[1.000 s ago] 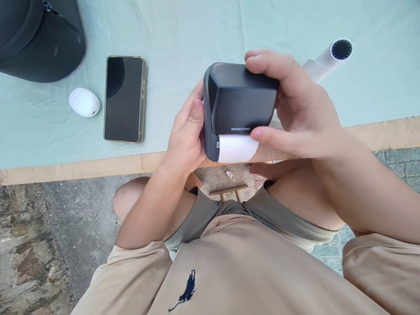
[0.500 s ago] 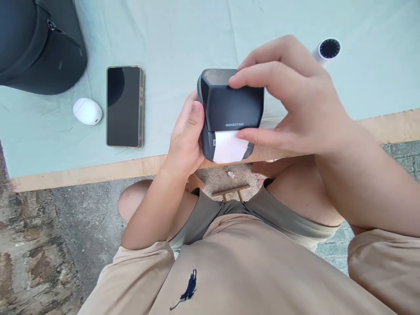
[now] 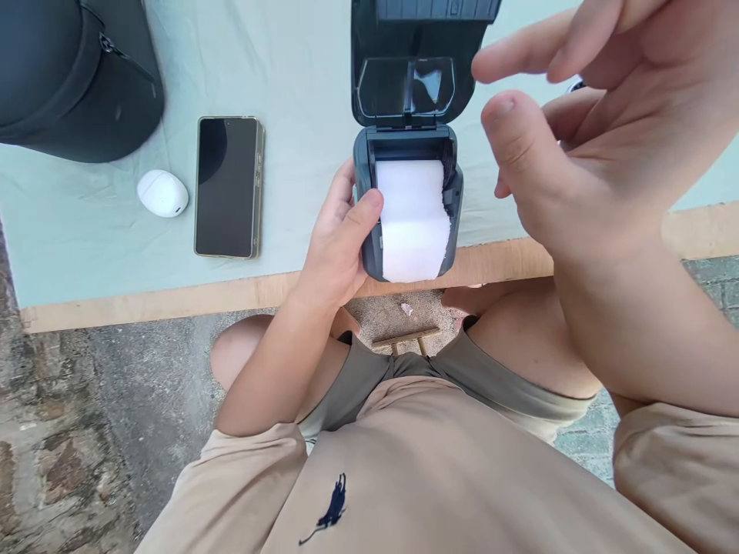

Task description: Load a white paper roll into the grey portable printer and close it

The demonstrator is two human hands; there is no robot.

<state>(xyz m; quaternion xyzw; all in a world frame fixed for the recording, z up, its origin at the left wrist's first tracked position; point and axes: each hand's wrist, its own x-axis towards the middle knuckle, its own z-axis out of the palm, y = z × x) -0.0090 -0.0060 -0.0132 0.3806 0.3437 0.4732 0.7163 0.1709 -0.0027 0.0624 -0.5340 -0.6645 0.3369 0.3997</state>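
A dark label printer is held over the table's front edge, its lid swung fully back. Inside lies a white paper roll, the loose end hanging toward me over the front of the body. My left hand grips the printer's left side, with the thumb on its rim near the paper. To the right of the printer is my right hand, raised with its fingers apart and nothing in it. The fingertips are close to the lid's right edge but apart from it.
On the pale green cloth lie a black smartphone and a white earbud case. A black zippered bag occupies the far left corner. The wooden table edge runs across in front of my knees. My right hand mostly covers a white cylindrical object.
The printer's lid has gone from closed to swung back, showing the paper roll inside. My right hand has let go and moved up and right. My left hand keeps its hold.
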